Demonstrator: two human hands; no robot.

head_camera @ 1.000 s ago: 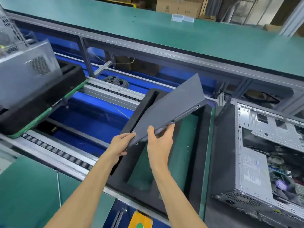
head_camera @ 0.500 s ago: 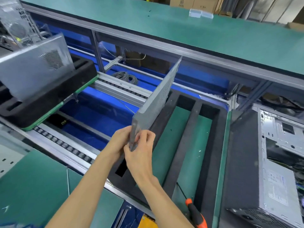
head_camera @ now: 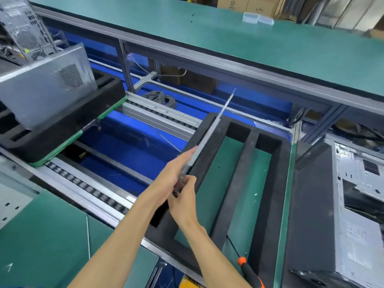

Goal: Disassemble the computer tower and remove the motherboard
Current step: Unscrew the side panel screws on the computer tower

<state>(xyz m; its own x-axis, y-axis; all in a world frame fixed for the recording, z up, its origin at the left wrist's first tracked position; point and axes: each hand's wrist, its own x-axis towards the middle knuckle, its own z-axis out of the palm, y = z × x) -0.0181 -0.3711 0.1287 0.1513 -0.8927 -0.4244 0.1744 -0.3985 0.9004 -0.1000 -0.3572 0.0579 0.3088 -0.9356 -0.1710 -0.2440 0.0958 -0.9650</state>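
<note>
I hold the grey metal side panel (head_camera: 209, 129) upright and edge-on, its lower end over the left slot of the black foam tray (head_camera: 234, 196). My left hand (head_camera: 174, 173) and my right hand (head_camera: 185, 200) both grip the panel's near end, one on each face. The opened computer tower (head_camera: 340, 204) lies on its side at the right, its metal inside facing up. The motherboard is not clearly visible.
An orange-and-black screwdriver (head_camera: 249, 271) lies in the tray's near right corner. Another foam tray (head_camera: 62, 129) with a grey panel (head_camera: 45, 90) and a second chassis (head_camera: 25, 30) sits at the left. Roller rails (head_camera: 87, 188) cross a blue gap. A green bench (head_camera: 228, 34) runs behind.
The panel has turned from lying tilted and flat to standing on edge, and has moved left toward the tray's left slot. Both hands closed together at its near end.
</note>
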